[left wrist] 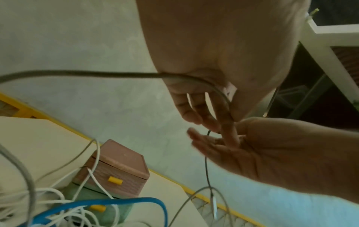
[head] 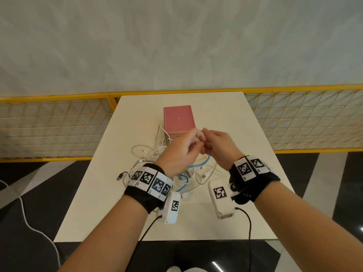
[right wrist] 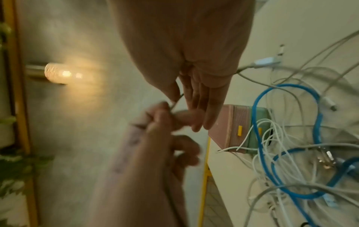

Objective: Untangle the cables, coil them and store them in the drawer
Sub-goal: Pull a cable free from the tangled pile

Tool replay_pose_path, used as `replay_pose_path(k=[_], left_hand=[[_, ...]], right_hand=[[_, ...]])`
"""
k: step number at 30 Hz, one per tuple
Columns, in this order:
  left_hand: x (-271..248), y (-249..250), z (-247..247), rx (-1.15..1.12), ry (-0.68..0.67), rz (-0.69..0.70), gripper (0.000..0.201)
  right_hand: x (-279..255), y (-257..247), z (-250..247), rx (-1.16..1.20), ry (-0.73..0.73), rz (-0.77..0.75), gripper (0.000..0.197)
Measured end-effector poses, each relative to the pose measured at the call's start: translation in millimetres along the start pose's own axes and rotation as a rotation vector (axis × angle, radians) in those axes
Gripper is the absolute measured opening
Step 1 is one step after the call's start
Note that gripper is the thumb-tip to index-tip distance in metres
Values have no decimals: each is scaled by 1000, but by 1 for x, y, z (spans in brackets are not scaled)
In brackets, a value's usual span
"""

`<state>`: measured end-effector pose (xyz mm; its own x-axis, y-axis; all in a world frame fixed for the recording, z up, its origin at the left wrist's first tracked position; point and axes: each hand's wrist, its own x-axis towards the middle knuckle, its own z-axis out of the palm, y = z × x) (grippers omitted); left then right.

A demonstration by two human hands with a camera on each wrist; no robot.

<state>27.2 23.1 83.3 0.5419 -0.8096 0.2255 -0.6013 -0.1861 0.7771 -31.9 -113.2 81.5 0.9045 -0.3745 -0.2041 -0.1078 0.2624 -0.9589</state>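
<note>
Pale marbled wall behind; a yellow wire-mesh railing (head: pixel 59 126) runs along the far side of the cream square table (head: pixel 245 213). Floor below is dark and glossy.

Small pink plastic drawer box (head: pixel 178 118) stands at the far centre of the table. From the wrist views it stacks on a green drawer unit (right wrist: pixel 261 130); both fronts carry yellow handles, and both drawers look closed.

Tangle of thin white cables (head: pixel 149 154) lies on the table, just near of the drawer box and touching its front. One thick blue cable (head: pixel 196 165) loops through the pile. A dark USB plug (head: pixel 119 176) sticks out at the left edge of the tangle.

Both hands are raised above the pile, meeting in front of the drawer box. Left hand (head: pixel 179 152): fingers curled, a thin grey cable (left wrist: pixel 97 73) passes under the palm and bends down along the fingers. Right hand (head: pixel 218 146): thumb and forefinger pinch a thin strand of that cable right where the left fingertips hold it; remaining fingers extended and close together. Fingertips of the two hands touch. Motion blur on the left hand in the right wrist view.

Black wristbands with white coded tags (head: pixel 151 181) on both wrists.
</note>
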Motion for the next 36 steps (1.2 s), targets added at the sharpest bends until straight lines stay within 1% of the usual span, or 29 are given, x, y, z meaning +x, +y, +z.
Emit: replay_pose_path(k=[2,3,4,6,7,8,10,11,13,14,16,19,22,23,24,26,27,28,29,30,31,32,34,35,36], left_hand=[[-7,-2,0,-19,-89,-38,12],[-9,-4,1,-42,-90,-70,13],[-8,-5,1,-69,-52,-100,11],[-2,-6,2,-123,118,-169,11],[3,-6,1,-177,200,-233,15],[9,-5,0,-246,240,-311,20],[20,-2,-5,-431,215,-444,27],[24,0,-7,-552,203,-485,27],[31,4,-11,-766,231,-522,29],[34,3,-12,-814,258,-520,34],[40,2,-14,-811,297,-505,38],[47,-5,-16,-722,352,-518,25],[46,-6,-22,-742,320,-518,22],[45,-3,-27,-770,315,-484,24],[43,2,-34,-797,340,-442,27],[40,10,-54,-829,466,-354,32],[38,14,-66,-822,508,-302,33],[35,18,-75,-794,511,-242,34],[32,21,-81,-735,469,-187,33],[28,27,-83,-644,380,-150,30],[23,34,-79,-529,255,-143,28],[19,40,-73,-409,108,-174,30],[10,50,-60,-205,-180,-277,39],[6,51,-56,-143,-265,-307,42],[4,51,-56,-105,-288,-319,44]], right_hand=[[-1,-5,-4,0,-20,6,24],[-1,-7,-4,-46,-20,12,24],[-1,-7,-3,-120,-20,9,25],[-4,-8,2,-328,-24,-46,27],[-6,-8,4,-425,-39,-88,28],[-9,-9,6,-502,-65,-131,30],[-16,-8,9,-616,-143,-196,33],[-17,-6,9,-665,-180,-213,34],[-18,0,7,-751,-253,-207,36],[-18,4,6,-776,-291,-196,36],[-20,12,3,-816,-353,-182,36],[-25,17,-1,-873,-380,-191,35],[-25,17,-4,-907,-354,-208,34],[-25,17,-5,-909,-342,-206,34],[-24,16,-7,-901,-333,-202,32],[-23,13,-15,-869,-301,-197,29],[-23,11,-20,-856,-274,-199,27],[-23,9,-24,-848,-242,-212,27],[-22,6,-26,-846,-208,-241,26],[-22,2,-26,-844,-176,-283,26],[-22,-3,-24,-836,-150,-340,26],[-22,-10,-19,-821,-130,-402,25],[-23,-27,-7,-797,-118,-508,22],[-23,-33,-3,-794,-124,-544,21],[-23,-39,-1,-801,-132,-563,21]])
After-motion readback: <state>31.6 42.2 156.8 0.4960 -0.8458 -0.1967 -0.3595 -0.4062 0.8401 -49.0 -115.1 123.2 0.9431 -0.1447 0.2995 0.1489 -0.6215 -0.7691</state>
